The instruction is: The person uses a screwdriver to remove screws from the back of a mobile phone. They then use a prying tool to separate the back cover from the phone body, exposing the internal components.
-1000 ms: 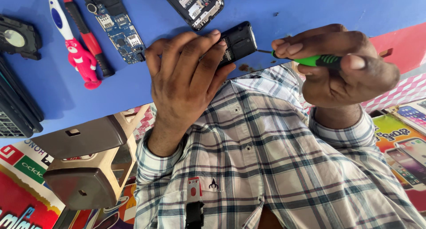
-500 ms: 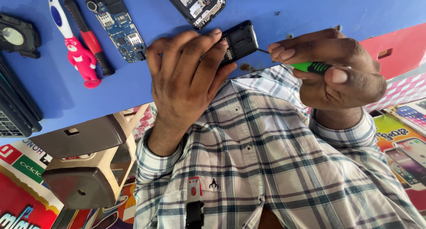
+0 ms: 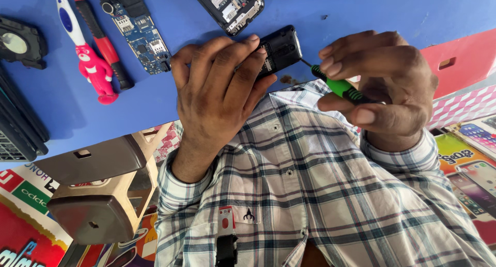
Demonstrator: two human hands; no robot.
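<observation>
The blue counter (image 3: pixel 403 11) carried loose parts well apart from the work: a bare circuit board (image 3: pixel 138 32), an opened handset (image 3: pixel 227 2), a red-handled screwdriver (image 3: pixel 101 42) and a pink toothbrush (image 3: pixel 85 52). The left hand (image 3: pixel 219 86) was closed around a small black phone (image 3: pixel 280 47), steadying it at the counter's edge. The right hand (image 3: pixel 382 83) pinched a green screwdriver (image 3: pixel 338 86), tip at the phone's side.
</observation>
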